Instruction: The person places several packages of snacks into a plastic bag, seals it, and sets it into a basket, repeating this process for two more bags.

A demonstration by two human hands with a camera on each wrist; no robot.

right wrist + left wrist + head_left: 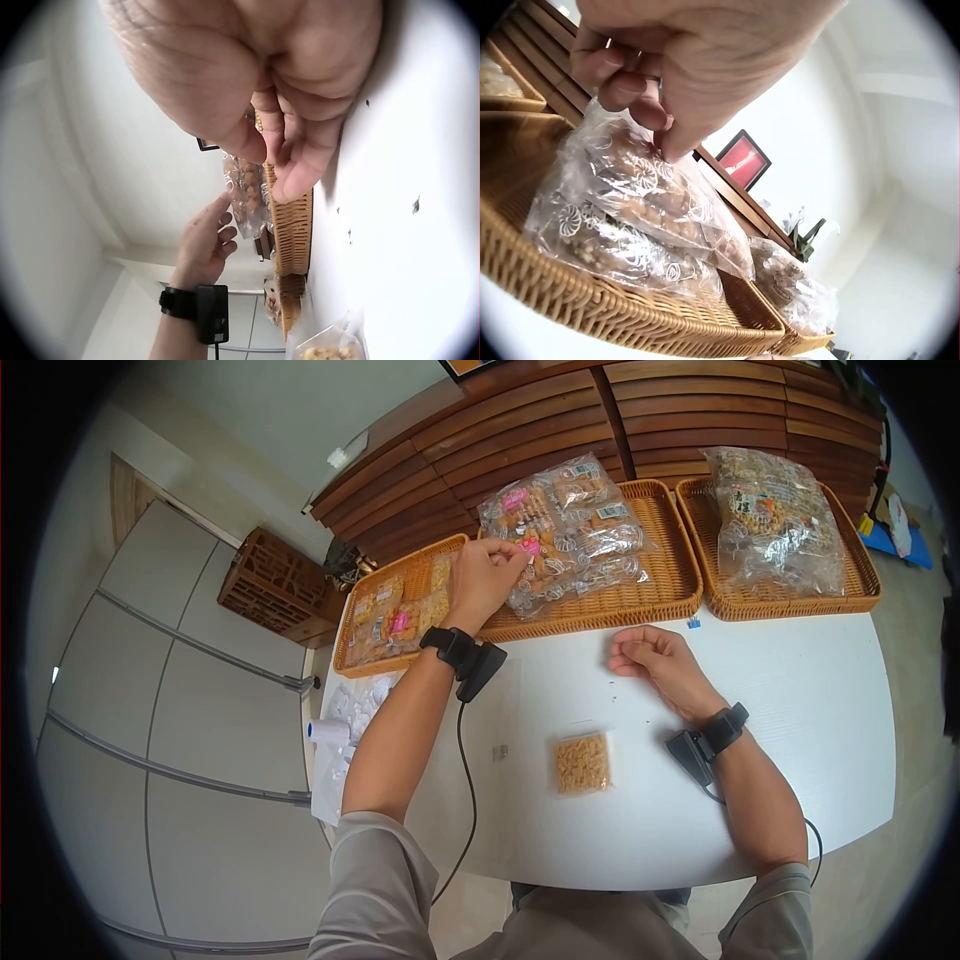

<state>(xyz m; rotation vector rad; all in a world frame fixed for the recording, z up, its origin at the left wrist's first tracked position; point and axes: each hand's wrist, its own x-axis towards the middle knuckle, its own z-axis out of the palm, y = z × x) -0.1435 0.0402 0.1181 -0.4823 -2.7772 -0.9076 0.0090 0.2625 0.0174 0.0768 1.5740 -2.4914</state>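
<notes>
My left hand (484, 582) is over the middle wicker basket (665, 545), thumb and fingers pinching the top of a clear plastic snack bag (641, 169) with white swirl prints. Pink labels show on the bags beneath and around it. Lower on the white table, my right hand (662, 665) rests near the basket's front edge, its fingers loosely curled around nothing. A small square packet of golden, nubbly snack pieces (582, 763) lies flat on the table between the forearms.
More snack packs fill a left basket (349, 650), and a large clear bag (775, 510) lies in the right basket (860, 585). Crumpled white wrapping and a roll (328, 732) sit at the table's left edge. Dark crumbs dot the tabletop; cables hang from both wrists.
</notes>
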